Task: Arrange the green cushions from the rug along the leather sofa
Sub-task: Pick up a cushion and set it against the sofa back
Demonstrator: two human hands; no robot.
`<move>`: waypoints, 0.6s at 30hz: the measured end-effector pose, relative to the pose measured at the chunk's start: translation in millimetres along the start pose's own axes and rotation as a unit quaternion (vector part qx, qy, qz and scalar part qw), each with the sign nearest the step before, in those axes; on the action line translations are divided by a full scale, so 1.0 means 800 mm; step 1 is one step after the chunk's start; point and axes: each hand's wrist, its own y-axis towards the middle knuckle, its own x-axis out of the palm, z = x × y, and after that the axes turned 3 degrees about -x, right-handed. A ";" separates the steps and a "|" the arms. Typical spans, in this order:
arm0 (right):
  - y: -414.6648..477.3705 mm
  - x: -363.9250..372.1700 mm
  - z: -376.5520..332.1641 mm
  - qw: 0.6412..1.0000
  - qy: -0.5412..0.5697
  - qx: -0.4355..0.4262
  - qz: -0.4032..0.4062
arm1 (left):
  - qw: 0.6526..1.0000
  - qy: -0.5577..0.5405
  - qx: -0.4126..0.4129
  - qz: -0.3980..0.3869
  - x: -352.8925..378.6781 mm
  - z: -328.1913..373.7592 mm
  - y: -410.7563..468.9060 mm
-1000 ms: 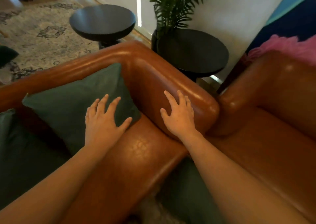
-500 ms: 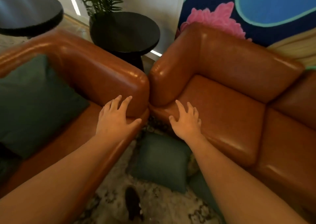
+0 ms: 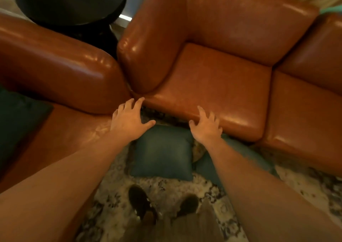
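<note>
A green cushion [image 3: 162,154] lies flat on the patterned rug [image 3: 305,188] in front of the brown leather sofa [image 3: 218,86]. A second green cushion [image 3: 246,154] lies to its right, partly hidden under my right forearm. My left hand [image 3: 129,119] hovers above the first cushion's upper left corner, fingers spread and holding nothing. My right hand [image 3: 206,126] hovers above its upper right corner, fingers loosely spread, also holding nothing. Another green cushion [image 3: 16,119] rests on the left sofa section's seat at the frame's left edge.
A round black side table [image 3: 70,1] stands behind the gap between the two sofa sections. My two dark shoes [image 3: 140,201] stand on the rug just below the cushion. The right sofa section's seat [image 3: 212,86] holds nothing.
My view has swung right and down from the left sofa section to the rug. Both hands have left the seated cushion and armrest and come down over the cushion on the rug.
</note>
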 end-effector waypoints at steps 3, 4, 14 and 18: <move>0.021 0.018 0.026 1.000 0.003 0.008 -0.016 | 1.000 0.012 -0.016 -0.022 0.030 0.009 0.024; 0.027 0.022 0.034 1.000 0.003 0.011 -0.021 | 0.999 0.017 -0.023 -0.027 0.041 0.010 0.032; 0.110 0.072 0.118 0.996 -0.026 0.002 -0.082 | 0.991 -0.003 -0.129 -0.043 0.130 0.035 0.097; 0.144 0.107 0.145 0.995 -0.037 -0.013 -0.093 | 0.989 0.007 -0.139 -0.052 0.174 0.040 0.117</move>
